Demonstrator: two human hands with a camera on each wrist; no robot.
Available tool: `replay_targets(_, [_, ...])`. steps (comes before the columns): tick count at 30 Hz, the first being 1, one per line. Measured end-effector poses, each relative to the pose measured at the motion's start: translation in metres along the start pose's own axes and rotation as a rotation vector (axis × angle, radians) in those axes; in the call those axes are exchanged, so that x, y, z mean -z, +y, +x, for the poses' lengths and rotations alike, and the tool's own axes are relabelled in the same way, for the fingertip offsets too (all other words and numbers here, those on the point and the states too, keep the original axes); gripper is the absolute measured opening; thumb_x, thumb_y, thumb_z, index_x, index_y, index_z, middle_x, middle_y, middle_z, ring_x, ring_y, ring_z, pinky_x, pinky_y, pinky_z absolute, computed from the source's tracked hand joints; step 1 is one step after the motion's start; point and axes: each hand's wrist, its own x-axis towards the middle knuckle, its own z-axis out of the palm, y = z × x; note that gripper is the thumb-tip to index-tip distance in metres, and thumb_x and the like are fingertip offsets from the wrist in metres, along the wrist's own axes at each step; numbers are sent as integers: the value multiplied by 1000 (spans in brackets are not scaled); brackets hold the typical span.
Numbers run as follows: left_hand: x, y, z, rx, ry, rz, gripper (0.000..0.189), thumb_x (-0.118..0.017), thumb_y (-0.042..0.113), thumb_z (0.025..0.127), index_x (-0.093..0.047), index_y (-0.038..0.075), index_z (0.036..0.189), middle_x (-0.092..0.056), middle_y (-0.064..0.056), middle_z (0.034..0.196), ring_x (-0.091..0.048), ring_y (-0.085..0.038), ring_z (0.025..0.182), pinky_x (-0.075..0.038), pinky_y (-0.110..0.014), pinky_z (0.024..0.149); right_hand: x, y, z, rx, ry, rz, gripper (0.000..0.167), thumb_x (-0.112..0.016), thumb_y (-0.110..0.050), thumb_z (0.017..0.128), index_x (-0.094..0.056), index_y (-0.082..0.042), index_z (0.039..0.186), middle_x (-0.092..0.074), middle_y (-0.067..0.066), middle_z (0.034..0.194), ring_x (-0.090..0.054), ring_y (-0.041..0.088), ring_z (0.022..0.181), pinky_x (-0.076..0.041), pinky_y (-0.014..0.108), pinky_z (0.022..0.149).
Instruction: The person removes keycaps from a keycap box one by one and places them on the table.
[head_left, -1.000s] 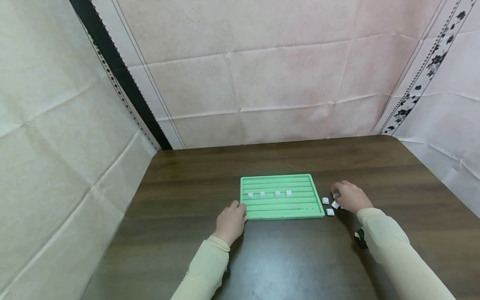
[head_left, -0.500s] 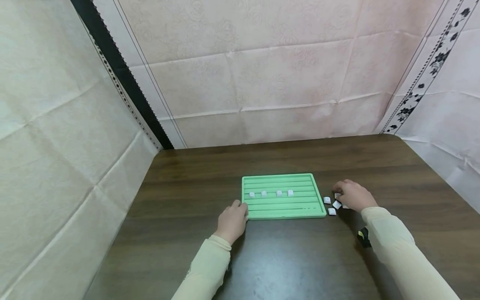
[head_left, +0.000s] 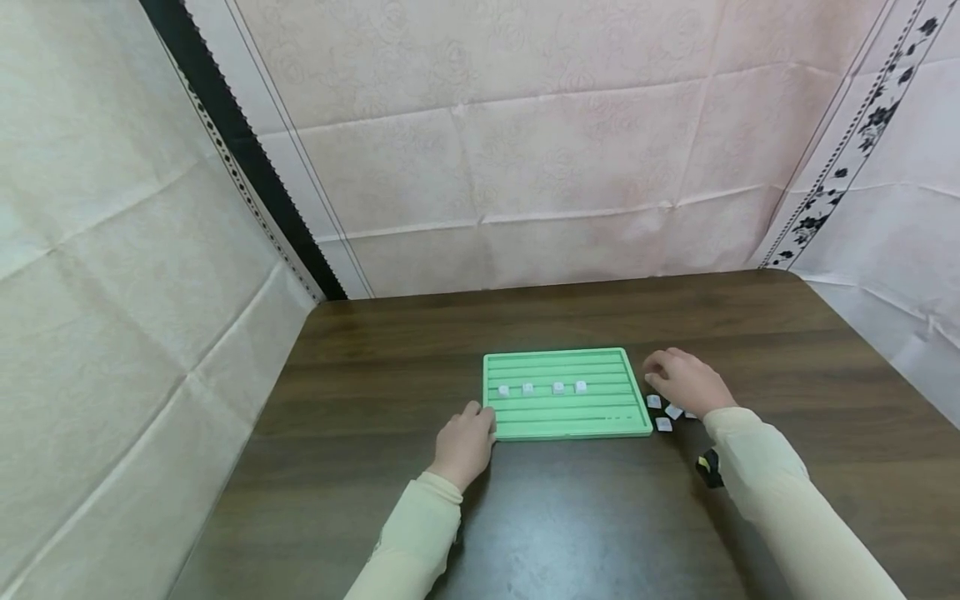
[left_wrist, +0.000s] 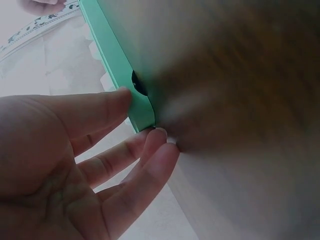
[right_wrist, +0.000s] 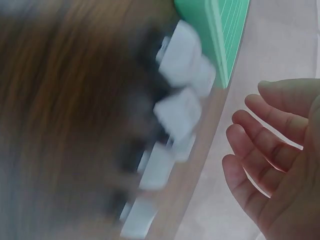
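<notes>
A green ridged tray lies on the table, with a row of several small white keycaps on it. My left hand grips its near left corner; in the left wrist view the thumb presses the green side wall and the fingertips curl at the corner. My right hand hovers just right of the tray, above a loose group of white keycaps. In the right wrist view its fingers are loosely bent and spread, nothing visible between them, with several keycaps beyond them.
The brown wooden table extends around the tray on all sides. Pale patterned cloth hangs behind it and at both sides. A black strap-like item shows under the right wrist.
My right hand has lifted from the loose keycaps and moved a little left, toward the tray's right edge. My left hand and the tray have stayed put.
</notes>
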Motion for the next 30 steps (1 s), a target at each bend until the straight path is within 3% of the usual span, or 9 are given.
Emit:
replay_targets(12, [0,0,0,0,-4,1,11,-66,16,84,-58,11,80,-54,-4,81,-45,-14,57,-39,-25,49,-19,-28,12,112,12,40,25,-55,-16,90,-63,-4,110,-61,15,108,-60,30,96,-48,48,77])
replay_targets(30, [-1,0,-1,1,2,15,11,-67,16,84,-57,12,80,-54,-3,81,-45,-13,56,-39,-24,48,-41,-61,20,174,-6,18,23,-58,-13,88,-63,-6,109,-63,11,110,-59,28,101,-48,47,83])
